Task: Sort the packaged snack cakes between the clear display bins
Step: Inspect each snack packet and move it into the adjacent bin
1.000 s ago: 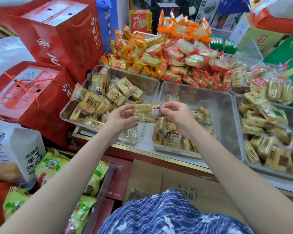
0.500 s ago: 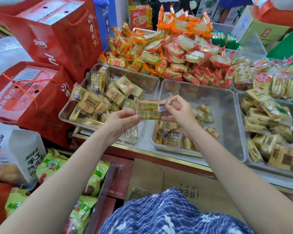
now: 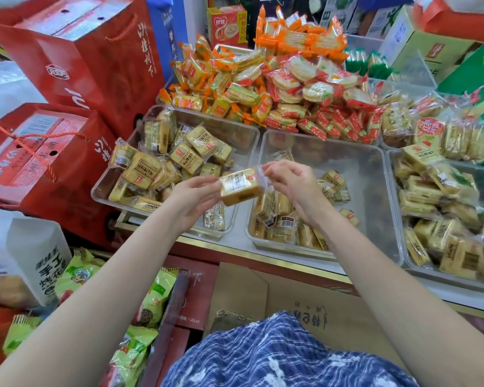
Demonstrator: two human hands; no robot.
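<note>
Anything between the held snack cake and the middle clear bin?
Nothing visible. Both hands, left hand and right hand, hold the snack cake above the bins, and the middle bin is open-topped with bare floor.

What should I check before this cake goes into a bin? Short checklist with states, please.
1. Snack cake held at both ends: ok, left hand and right hand pinch it.
2. Label facing up: ok, but print unreadable.
3. Matching bin known: cannot tell.
4. Room in middle bin: ok, bare floor at the back.
5. Room in left bin: ok, though fuller.
6. Drop path clear: ok, cake is above the bins' shared edge.
</note>
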